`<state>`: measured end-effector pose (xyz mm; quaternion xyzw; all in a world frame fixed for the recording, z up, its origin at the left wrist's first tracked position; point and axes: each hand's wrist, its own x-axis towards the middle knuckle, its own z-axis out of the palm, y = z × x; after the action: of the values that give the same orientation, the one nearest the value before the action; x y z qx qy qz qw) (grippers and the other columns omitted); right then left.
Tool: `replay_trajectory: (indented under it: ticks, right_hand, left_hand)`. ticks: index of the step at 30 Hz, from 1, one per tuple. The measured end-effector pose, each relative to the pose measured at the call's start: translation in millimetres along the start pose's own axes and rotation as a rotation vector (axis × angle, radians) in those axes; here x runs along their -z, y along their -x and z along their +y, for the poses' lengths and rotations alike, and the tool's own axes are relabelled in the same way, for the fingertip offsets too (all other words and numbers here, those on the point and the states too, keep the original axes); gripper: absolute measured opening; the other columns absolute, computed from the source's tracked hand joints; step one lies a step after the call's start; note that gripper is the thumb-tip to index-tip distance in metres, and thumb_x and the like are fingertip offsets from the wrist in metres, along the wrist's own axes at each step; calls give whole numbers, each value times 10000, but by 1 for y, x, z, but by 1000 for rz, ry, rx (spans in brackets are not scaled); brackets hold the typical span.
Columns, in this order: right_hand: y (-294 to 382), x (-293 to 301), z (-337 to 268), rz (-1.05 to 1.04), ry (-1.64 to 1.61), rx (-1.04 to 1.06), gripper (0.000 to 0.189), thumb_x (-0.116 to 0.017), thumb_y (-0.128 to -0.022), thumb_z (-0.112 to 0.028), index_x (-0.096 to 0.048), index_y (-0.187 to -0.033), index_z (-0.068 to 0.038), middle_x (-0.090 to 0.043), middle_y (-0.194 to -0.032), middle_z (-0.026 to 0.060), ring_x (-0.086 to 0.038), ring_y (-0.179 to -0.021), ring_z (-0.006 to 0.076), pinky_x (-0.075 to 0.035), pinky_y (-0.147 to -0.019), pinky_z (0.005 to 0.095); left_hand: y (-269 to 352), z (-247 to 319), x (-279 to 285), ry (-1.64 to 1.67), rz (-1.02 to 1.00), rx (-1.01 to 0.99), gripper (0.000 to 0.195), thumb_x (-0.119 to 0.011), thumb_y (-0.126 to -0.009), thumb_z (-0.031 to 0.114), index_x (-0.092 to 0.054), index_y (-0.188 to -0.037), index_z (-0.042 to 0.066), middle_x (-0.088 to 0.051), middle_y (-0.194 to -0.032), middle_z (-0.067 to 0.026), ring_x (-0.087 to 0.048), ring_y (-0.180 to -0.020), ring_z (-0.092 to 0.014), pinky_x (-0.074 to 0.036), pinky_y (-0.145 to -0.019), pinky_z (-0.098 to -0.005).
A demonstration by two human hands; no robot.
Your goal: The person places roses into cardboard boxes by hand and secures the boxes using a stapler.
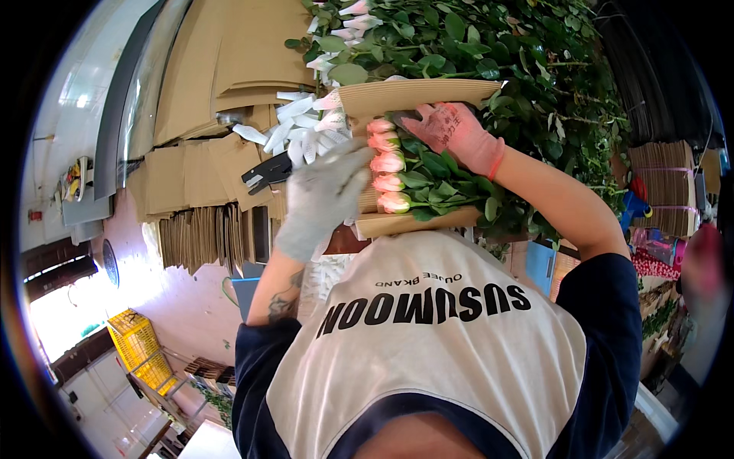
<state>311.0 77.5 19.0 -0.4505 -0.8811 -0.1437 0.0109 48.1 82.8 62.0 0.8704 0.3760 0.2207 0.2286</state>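
A row of pink roses [387, 163] lies side by side on a sheet of corrugated cardboard [367, 199], heads to the left. The sheet's far flap [418, 94] stands raised and its near edge [421, 222] is folded up by my shirt. My right hand [453, 135], in a pink glove with dark fingertips, rests at the leaves beside the farthest rose; its grip is partly hidden. My left hand [327, 195], in a grey glove, is blurred at the cardboard's left edge, fingers stretched toward the rose heads. Whether it holds anything is unclear.
White mesh sleeves [295, 129] lie piled left of the roses, beside a black stapler [268, 172]. Cardboard sheets [189, 172] are stacked at left. Leafy rose stems [550, 74], some heads in mesh sleeves, fill the far side. Bundled cardboard [662, 186] stands at right.
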Motion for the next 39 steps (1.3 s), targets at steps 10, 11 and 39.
replay_trajectory:
  ticks: [10,11,39]
  right_hand:
    - [9,90,-20,158,-180,-215,342,-639,-765,-224,-586,-1101,-184,-605,-1040,32,-590,-951,209,-431,-836,366]
    - [17,96,-24,181,-194,-257,373,-680,-737,-250,-585,-1092,-183,-596,-1058,25,-589,-948,212,-430,-838,371]
    - [41,59,-71,3,-298,-134,415,-719,-689,-327,-561,-1038,-166,-603,-1002,33,-571,-918,219,-393,-774,378]
  left_hand:
    - [0,-28,-27,98,99,63,295,-538,-858,221,-615,-1109,87,-613,-1080,-121,-552,-1052,-306,-370,-938,-488]
    - [2,-34,-29,147,137,85,313,-544,-851,222,-602,-1128,91,-599,-1093,-132,-539,-1058,-318,-356,-941,-505]
    - [16,-63,-51,105,-23,-35,639,-701,-730,313,-493,-1304,121,-524,-1203,-171,-541,-1070,-283,-451,-873,-390]
